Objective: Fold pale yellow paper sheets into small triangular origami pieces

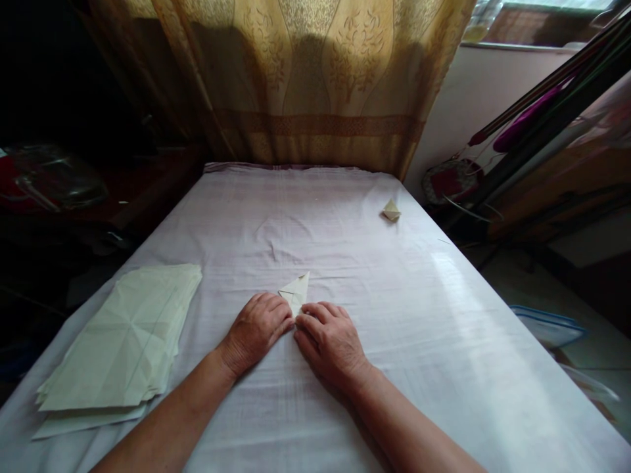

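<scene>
A small piece of folded paper (296, 292), pale cream and pointed at its far end, lies on the cloth-covered surface. Its near end is pinched between the fingertips of both hands. My left hand (259, 322) comes at it from the left, fingers curled together, thumb at the paper's lower edge. From the right, my right hand (331, 338) presses on it with bent fingers, the thumb tucked low. The fingers hide the paper's near tip.
A stack of creased paper sheets (118, 335) lies at the left. Toward the far right corner sits a small folded paper shape (391, 211). A patterned gold curtain (320, 79) hangs behind the white cloth (424, 309). On the floor at right is a blue-rimmed container (547, 326).
</scene>
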A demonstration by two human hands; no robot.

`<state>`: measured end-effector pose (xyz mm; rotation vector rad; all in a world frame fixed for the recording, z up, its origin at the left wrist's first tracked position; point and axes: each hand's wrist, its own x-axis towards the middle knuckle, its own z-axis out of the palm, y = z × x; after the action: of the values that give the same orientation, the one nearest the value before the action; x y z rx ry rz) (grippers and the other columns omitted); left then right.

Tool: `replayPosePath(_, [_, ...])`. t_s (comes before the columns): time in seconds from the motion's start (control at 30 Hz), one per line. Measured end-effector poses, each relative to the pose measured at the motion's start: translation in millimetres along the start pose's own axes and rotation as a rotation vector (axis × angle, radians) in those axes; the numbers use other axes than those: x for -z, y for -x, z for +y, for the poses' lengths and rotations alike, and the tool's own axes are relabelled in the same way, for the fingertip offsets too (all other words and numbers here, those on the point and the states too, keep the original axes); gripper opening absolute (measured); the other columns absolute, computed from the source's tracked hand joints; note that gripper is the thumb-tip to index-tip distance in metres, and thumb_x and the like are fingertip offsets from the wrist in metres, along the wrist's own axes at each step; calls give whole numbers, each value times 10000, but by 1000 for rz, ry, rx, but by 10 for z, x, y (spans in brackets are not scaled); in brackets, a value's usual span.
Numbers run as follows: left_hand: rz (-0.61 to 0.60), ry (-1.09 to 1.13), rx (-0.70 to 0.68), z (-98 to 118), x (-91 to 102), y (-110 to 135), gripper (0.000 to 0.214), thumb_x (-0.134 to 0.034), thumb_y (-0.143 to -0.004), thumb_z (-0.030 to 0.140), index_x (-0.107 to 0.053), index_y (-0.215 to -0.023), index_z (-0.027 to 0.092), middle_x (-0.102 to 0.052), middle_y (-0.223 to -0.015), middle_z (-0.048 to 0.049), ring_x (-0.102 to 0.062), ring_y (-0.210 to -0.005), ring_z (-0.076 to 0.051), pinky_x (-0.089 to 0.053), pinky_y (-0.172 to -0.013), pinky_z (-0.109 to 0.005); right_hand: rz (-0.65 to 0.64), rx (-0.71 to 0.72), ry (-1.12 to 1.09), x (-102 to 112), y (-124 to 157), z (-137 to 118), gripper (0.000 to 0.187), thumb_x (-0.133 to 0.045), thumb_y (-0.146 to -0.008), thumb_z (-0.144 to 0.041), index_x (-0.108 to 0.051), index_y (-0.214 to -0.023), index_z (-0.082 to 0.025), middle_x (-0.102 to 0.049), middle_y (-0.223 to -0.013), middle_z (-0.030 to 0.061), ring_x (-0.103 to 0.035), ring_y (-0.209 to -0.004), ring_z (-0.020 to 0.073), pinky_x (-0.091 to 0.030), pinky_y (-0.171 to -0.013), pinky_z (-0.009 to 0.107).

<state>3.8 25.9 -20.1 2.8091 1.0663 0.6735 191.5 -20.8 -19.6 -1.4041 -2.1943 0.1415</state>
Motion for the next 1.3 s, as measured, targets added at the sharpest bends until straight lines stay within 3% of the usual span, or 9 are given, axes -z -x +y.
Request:
replayPosePath(0.23, [-20, 143, 49, -11, 62, -9, 151, -512, -976, 293, -599, -886, 208, -672, -907, -31, -604, -893, -196, -463, -845, -346, 16, -48, 30, -94, 21, 34, 90, -626, -903, -215, -671, -825, -224, -696, -923, 25, -565, -849, 185, -411, -774, 320])
replayPosePath(0.3, [-16, 160, 70, -72, 86, 10, 117, -532, -963, 284, -624, -979, 214, -685, -980, -38, -611, -957, -201, -463, -882, -358, 9, -63, 20, -98, 32, 45, 86, -618, -895, -190, -664, -827, -214, -689, -913, 31, -565, -854, 185, -415, -792, 317])
replayPosePath(0.53, [4, 83, 4, -188, 39, 77, 313, -521, -957, 227, -602, -1259, 224, -622, -1319, -85, -541, -1239, -239, -385, -1071, -448, 27, -78, -37, -50, 34, 18, 62, -591, -873, -162, -641, -880, -198, -675, -927, 49, -557, -855, 204, -412, -817, 329])
replayPosePath(0.7, [-3, 74, 3, -161, -4, 24, 265, -529, -970, 246, -622, -1216, 213, -697, -1198, -62, -613, -1140, -217, -410, -1057, -424, 43, -78, -36, -50, 29, 17, 133, -625, -844, -174, -640, -976, -187, -677, -964, 60, -560, -869, 223, -411, -807, 337])
replayPosePath(0.9, [-4, 31, 25, -144, -13, -42, 191, -564, -958, 256, -659, -1114, 199, -727, -1079, -53, -645, -1033, -212, -463, -950, -377, 34, -38, 59, -77, 8, 43, 79, -604, -893, -180, -656, -946, -208, -683, -929, 41, -564, -838, 214, -407, -776, 327])
replayPosePath(1.1, [10, 40, 20, -150, -18, -35, 243, -609, -939, 300, -654, -1163, 216, -701, -1132, -59, -621, -1053, -214, -443, -939, -370, 50, 23, 128, -80, 6, 122, 74, -612, -893, -148, -655, -931, -195, -698, -865, 38, -582, -770, 201, -419, -721, 306])
replayPosePath(1.3, [102, -13, -8, -93, -34, -90, 200, -591, -950, 283, -692, -1116, 239, -690, -1131, -57, -588, -1072, -223, -400, -966, -383, 136, 17, 68, -90, 10, 180, 165, -536, -921, -134, -663, -1019, -174, -720, -846, 46, -614, -738, 197, -458, -712, 301])
